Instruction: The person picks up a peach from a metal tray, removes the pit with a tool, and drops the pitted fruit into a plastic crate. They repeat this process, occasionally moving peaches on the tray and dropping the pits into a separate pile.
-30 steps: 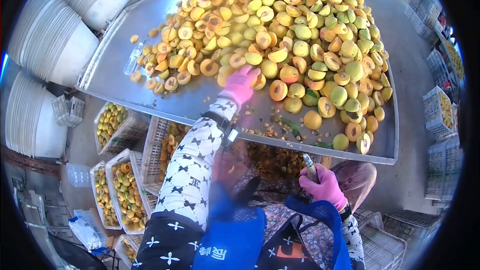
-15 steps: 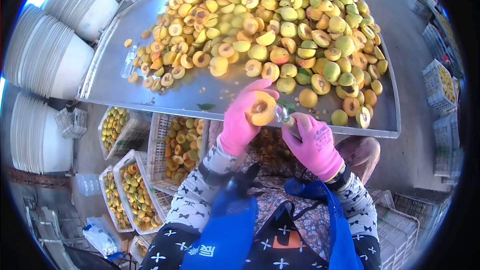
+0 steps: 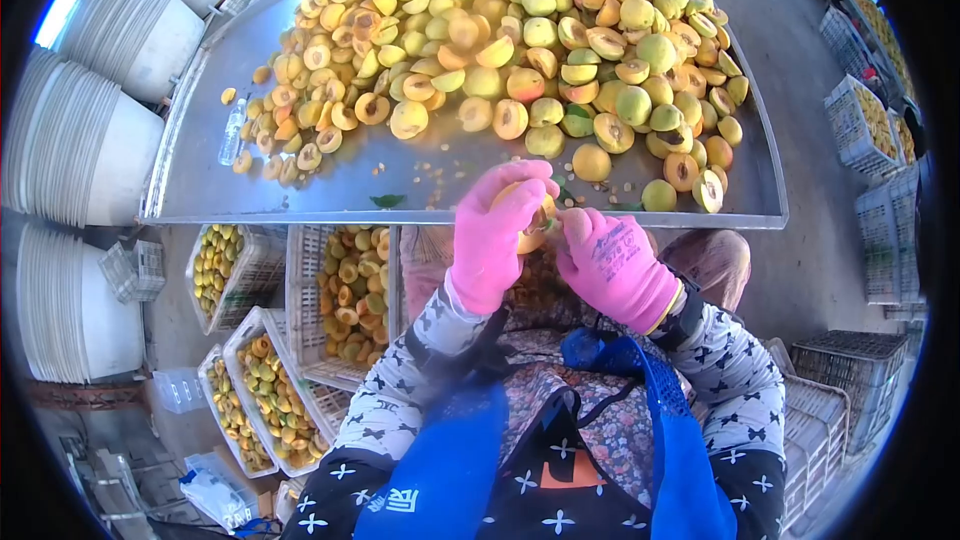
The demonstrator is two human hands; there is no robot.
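Note:
My left hand [image 3: 492, 240], in a pink glove, holds a halved yellow fruit [image 3: 527, 240] in front of my lap, near the table's front edge. In a matching glove, my right hand [image 3: 612, 265] is closed on a small metal-ended tool [image 3: 547, 227], its tip at the fruit's cut face. The fingers partly cover both fruit and tool tip. Beyond them, a heap of halved fruit [image 3: 540, 32] lies on the metal table [image 3: 330, 202].
Crates of fruit [image 3: 355, 290] stand below the table on the left, beside more fruit-filled baskets [image 3: 275, 400]. Stacked white tubs [image 3: 75, 310] line the far left. Empty crates [image 3: 815, 440] are at the lower right. A plastic bottle [image 3: 232, 133] lies on the table.
The left hand has turned the fruit so its cut face points more toward the right hand, and the tool has moved into it. The table appears higher and further left in view.

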